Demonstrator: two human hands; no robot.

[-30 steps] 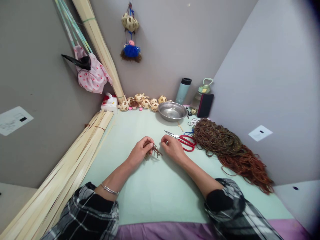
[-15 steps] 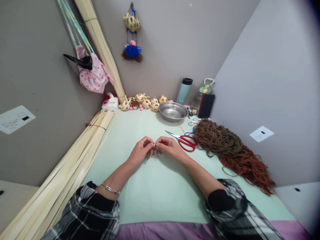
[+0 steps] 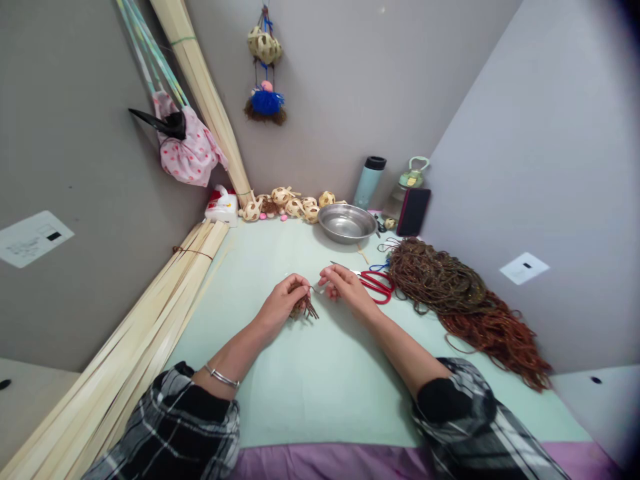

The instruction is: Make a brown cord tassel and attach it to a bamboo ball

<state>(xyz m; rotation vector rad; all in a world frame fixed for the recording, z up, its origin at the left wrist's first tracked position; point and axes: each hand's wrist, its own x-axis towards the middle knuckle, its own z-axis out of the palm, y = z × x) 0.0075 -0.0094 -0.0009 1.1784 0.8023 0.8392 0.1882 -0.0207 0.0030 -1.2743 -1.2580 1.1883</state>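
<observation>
My left hand (image 3: pixel 281 304) is closed around a small bundle of short brown cords (image 3: pixel 305 308) at the middle of the pale green table (image 3: pixel 310 380). The cord ends stick out to the right of the fingers. My right hand (image 3: pixel 346 289) sits just right of it, fingers pinched on a thin pale strand (image 3: pixel 316 289) that runs to the bundle. Red-handled scissors (image 3: pixel 373 283) lie right behind the right hand.
A large heap of brown and rust cords (image 3: pixel 463 297) lies at the right. A steel bowl (image 3: pixel 347 223), a flask (image 3: pixel 369 181), a bottle (image 3: pixel 407 180), a dark phone (image 3: pixel 412 211) and woven balls (image 3: pixel 287 203) line the back. Bamboo strips (image 3: pixel 140 333) run along the left edge.
My right hand came in to meet the left at the bundle, then lifted slightly up and right, drawing a thin strand out. The left hand stayed put.
</observation>
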